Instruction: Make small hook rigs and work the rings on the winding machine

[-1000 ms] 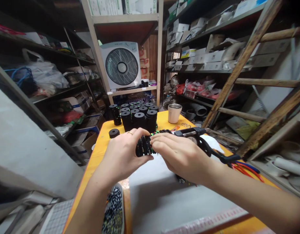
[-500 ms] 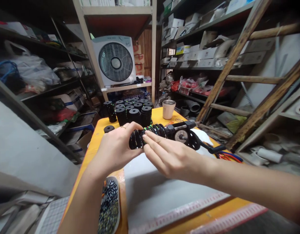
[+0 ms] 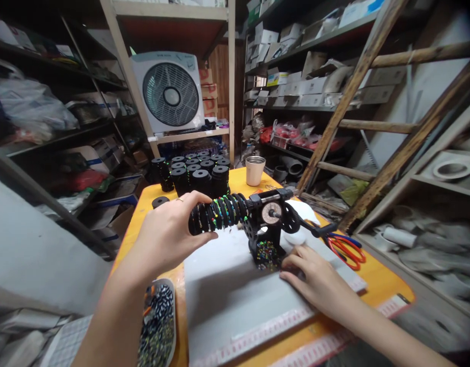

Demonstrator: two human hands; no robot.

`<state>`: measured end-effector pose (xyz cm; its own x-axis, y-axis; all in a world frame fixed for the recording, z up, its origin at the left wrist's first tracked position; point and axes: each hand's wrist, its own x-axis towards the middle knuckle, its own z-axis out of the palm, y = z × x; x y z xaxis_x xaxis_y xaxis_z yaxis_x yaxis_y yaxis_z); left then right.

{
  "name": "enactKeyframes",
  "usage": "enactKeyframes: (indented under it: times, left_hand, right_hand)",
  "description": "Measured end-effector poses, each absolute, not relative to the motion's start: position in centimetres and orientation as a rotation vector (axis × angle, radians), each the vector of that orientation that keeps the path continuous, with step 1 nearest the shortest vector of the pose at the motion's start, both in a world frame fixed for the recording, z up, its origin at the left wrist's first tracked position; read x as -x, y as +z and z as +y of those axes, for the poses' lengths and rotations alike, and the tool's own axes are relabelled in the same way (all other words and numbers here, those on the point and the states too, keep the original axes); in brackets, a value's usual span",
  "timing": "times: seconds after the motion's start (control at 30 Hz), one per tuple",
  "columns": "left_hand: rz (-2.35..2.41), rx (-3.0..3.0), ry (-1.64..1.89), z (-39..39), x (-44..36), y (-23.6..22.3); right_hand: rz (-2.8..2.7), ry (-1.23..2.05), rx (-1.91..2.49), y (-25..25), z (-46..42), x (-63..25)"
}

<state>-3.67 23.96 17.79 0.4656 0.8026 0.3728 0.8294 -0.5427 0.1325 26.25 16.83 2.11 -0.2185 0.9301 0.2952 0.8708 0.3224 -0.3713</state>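
The left hand (image 3: pixel 168 227) has its grip clamped around the outer end of a black cylindrical spool (image 3: pixel 224 211) jutting from a black hand-cranked winder (image 3: pixel 272 216). The right hand (image 3: pixel 315 275), grip state impossible to tell, is beside a multicoloured bead cluster (image 3: pixel 266 253). Flat grey board (image 3: pixel 227 300) stretches toward the yellow bench (image 3: pixel 393 290)'s near edge.

On the tabletop (image 3: pixel 238 179), a board (image 3: pixel 223 290) fills the middle, a ruler strip (image 3: pixel 273 326) along its near edge. A cranked device (image 3: pixel 271 214) stands toward the board's far side, a roll (image 3: pixel 222 211) extending left from it into the left hand (image 3: pixel 172 221). Beads (image 3: pixel 267 255) lie at its base, the right hand (image 3: pixel 313 280) just right of them. Spools (image 3: pixel 202 186) cluster at the far left corner; a cup (image 3: pixel 255 172) stands at the far right corner. A loop-handled tool (image 3: pixel 347 252) lies by the right edge, a bead tray (image 3: pixel 175 311) by the left. Behind the tabletop, a fan (image 3: pixel 171 97) stands on a shelf (image 3: pixel 189 136).
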Motion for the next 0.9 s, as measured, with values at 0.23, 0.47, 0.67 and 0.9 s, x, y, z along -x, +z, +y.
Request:
enactKeyframes:
  times: [0.23,0.47,0.67,0.9]
  left_hand:
    - [-1.443,2.623,-0.620,24.3,3.7,17.6]
    - [-1.406,2.638,-0.627,24.2,4.0,17.5]
    - [-1.232,2.494,-0.464,24.0,2.8,18.4]
    - [-1.173,2.554,-0.411,24.4,0.8,17.8]
  right_hand:
    - [-2.094,0.233,1.543,1.0,17.3,-25.5]
    - [-2.049,0.188,1.090,8.0,17.2,-22.7]
    - [-1.891,-0.308,0.834,13.6,20.0,-19.5]
    - [-1.826,-0.409,0.742,13.6,22.1,-18.0]
